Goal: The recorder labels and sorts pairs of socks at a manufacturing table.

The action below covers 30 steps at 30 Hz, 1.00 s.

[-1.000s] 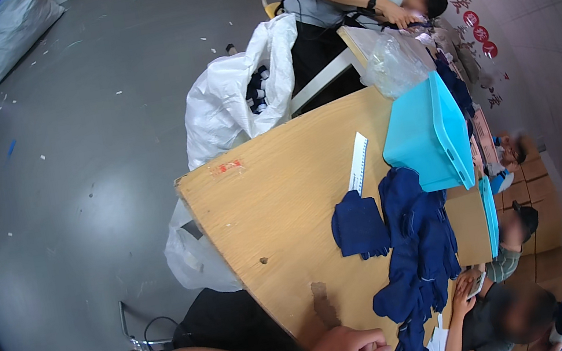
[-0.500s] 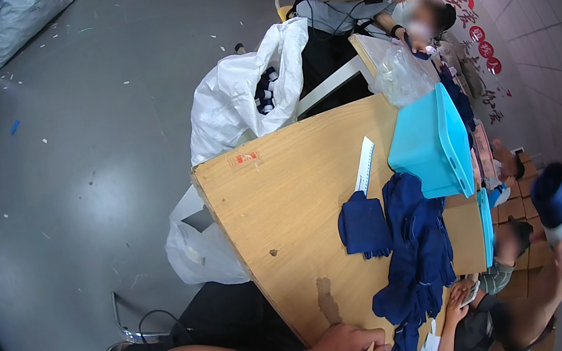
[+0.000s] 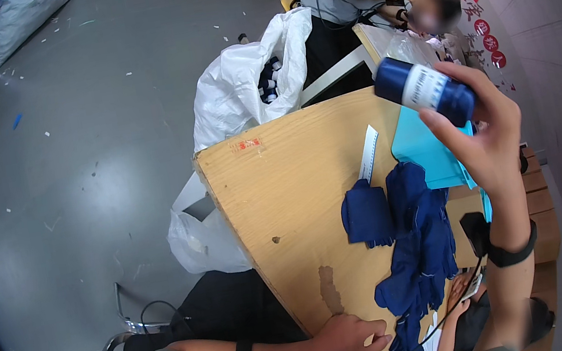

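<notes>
My right hand [image 3: 491,121] is raised above the far right part of the table, gripping a navy cloth roll [image 3: 395,80] with a white paper band round it. Fingers and thumb close on the roll's near end. My left hand [image 3: 352,340] rests by the table's near edge, loosely curled, with nothing seen in it. Beside it lies a long heap of navy cloth pieces [image 3: 420,249]. A folded navy cloth [image 3: 366,213] sits left of the heap, against a white ruler [image 3: 369,153].
Behind the roll, a turquoise bin [image 3: 422,152] stands on the wooden table [image 3: 285,197]. A white sack [image 3: 225,88] holding similar rolls is past the table's far left corner. A clear plastic bag [image 3: 195,242] hangs at the left edge. Other people sit along the right and far sides.
My right hand has swung from the far right inward and away over the turquoise bin, bringing the cloth roll with it and tilting it. My left hand stays nearly in place.
</notes>
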Available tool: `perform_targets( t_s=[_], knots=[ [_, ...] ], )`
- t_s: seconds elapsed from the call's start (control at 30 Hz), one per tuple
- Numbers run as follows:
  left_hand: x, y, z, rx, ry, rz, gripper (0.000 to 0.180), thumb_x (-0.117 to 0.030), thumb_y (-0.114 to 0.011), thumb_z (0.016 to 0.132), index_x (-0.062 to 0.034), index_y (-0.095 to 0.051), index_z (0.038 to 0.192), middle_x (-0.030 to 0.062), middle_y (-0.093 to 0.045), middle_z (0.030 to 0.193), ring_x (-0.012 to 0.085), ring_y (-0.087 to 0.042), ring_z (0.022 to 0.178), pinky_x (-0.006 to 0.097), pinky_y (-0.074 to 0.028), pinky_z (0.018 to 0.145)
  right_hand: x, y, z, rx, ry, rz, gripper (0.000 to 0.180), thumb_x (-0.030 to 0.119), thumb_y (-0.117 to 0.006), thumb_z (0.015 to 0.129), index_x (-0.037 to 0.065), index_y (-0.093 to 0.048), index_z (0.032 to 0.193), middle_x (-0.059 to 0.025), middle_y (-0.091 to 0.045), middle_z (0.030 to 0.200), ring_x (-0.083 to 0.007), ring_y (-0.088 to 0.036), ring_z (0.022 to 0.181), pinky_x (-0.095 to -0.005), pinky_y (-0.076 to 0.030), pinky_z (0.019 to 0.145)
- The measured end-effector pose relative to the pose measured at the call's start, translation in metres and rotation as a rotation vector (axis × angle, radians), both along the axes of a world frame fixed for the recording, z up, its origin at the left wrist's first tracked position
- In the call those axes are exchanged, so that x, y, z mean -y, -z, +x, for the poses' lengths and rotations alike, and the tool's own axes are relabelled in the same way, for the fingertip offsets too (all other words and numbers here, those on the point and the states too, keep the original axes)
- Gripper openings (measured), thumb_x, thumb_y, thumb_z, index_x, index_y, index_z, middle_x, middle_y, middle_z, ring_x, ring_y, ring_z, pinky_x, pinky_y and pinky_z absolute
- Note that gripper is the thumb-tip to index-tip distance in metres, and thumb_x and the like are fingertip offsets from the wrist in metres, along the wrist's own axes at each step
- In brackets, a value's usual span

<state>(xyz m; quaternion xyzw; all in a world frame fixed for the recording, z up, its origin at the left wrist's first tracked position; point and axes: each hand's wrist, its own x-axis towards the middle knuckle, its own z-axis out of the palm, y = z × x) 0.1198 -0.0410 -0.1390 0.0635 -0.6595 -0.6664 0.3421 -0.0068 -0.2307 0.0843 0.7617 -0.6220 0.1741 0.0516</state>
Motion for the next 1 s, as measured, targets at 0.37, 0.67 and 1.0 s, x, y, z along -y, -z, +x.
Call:
perform_targets(
  t_s=[0.37,0.67,1.0],
  knots=[
    [0.0,-0.003,0.002,-0.033,0.109,0.077,0.034,-0.026,-0.06,0.09,-0.0107,-0.052,0.061,0.0105,-0.051,0.05,0.0322,-0.055,0.048,0.042,-0.043,0.048,0.078,0.066,-0.006,-0.115,-0.02,0.157,0.046,0.039,-0.077,0.071,0.006,-0.068,0.102,-0.0119,-0.068,0.077,-0.0245,-0.066,0.068,-0.0328,-0.051,0.063],
    [0.009,-0.004,0.002,-0.049,0.054,-0.065,0.029,-0.026,-0.067,0.077,-0.009,-0.057,0.056,0.0129,-0.055,0.051,0.0345,-0.056,0.046,0.044,-0.042,0.045,0.152,0.118,-0.021,-0.268,0.155,0.181,0.05,0.046,-0.075,0.068,0.009,-0.071,0.101,-0.0134,-0.071,0.086,-0.0312,-0.068,0.08,-0.0396,-0.052,0.073],
    [-0.007,0.009,-0.002,-0.103,0.1,-0.129,0.034,-0.033,-0.066,0.075,-0.0088,-0.059,0.052,0.0156,-0.053,0.047,0.0335,-0.055,0.042,0.045,-0.043,0.043,0.191,0.154,-0.055,-0.318,0.264,0.116,0.048,0.039,-0.075,0.068,0.01,-0.07,0.105,-0.0157,-0.07,0.091,-0.0312,-0.068,0.084,-0.0386,-0.052,0.076]
  ],
)
